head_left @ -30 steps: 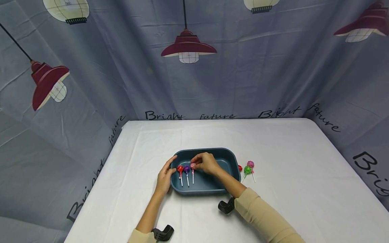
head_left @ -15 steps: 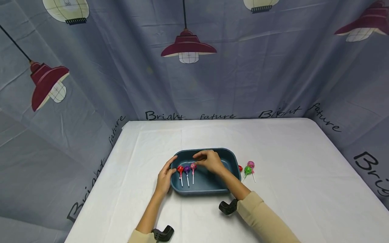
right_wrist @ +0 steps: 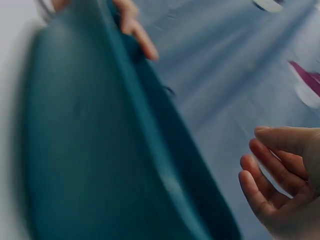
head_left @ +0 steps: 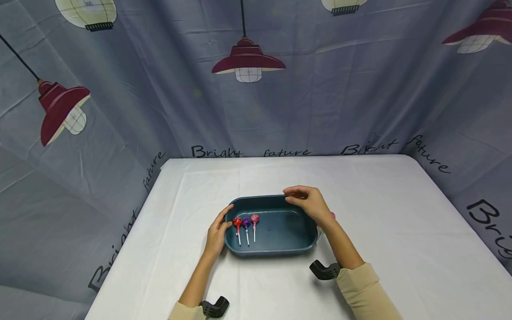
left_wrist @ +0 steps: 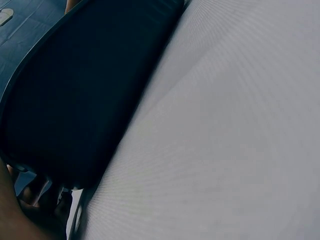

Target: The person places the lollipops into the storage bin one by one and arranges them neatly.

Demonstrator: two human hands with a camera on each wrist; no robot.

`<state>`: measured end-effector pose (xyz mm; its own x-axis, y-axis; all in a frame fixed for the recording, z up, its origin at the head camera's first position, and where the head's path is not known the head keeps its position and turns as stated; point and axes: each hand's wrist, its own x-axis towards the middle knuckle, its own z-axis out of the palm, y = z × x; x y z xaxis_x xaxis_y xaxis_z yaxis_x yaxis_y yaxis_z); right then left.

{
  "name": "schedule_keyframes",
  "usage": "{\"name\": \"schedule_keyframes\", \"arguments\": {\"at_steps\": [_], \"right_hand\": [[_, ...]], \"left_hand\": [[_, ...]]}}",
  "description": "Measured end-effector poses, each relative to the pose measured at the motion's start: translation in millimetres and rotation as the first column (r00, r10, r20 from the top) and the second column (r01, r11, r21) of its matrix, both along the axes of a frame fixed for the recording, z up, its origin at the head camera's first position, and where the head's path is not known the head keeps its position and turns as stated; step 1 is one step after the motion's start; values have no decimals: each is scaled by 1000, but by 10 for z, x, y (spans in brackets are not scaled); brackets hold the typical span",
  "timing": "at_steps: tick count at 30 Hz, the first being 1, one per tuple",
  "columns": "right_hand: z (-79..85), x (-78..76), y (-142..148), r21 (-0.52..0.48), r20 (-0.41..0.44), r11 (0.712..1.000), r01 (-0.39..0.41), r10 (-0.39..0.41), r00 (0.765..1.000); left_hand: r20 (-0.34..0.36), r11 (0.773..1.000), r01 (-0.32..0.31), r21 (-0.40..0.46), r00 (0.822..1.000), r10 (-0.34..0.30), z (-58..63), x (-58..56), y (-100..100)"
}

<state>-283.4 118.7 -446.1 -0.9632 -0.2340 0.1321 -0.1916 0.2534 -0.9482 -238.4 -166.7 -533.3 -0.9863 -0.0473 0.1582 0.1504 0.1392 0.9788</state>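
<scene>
Inside a dark teal tray (head_left: pixel 280 235), near its left end, three lollipops lie side by side: a red lollipop (head_left: pixel 238 222), a purple lollipop (head_left: pixel 246 222) and a pink lollipop (head_left: pixel 254 219), white sticks toward the person. My left hand (head_left: pixel 216 236) grips the tray's left end, thumb at the rim. Fingers of the left hand (left_wrist: pixel 37 192) wrap the tray's end in the left wrist view. My right hand (head_left: pixel 314 205) is raised over the tray's far right part, holding nothing, its fingers loosely bent. A pink lollipop (head_left: pixel 333 215) outside the tray is mostly hidden by the right wrist.
The tray stands on a white-covered table (head_left: pixel 192 191). A grey-blue curtain (head_left: pixel 280 115) printed with lamps surrounds the table's far and side edges. A black wrist mount (head_left: pixel 325 270) hangs by the right sleeve, another black mount (head_left: pixel 215 307) by the left.
My right hand has let go of the pink lollipop, leaving it beside the purple one, and moved right and back. It now covers most of the lollipops outside the tray. The left hand stays put.
</scene>
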Motion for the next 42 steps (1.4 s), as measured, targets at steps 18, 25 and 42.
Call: {"name": "schedule_keyframes", "arguments": {"at_steps": [18,25,42], "right_hand": [[-1001,-288,1359,137,38,939,315,-323,946],[-550,77,1202,200,133,962,183,-212,968],[-789,93,1242,252,138,961,116,-154,978]], "left_hand": [[-5,1000,-19,-24,1000,19,-4,1,-11],[-17,1000,-1,-6,1000,1,3,1,-8],[-17,999,33,20,999,-33,226,90,23]]}}
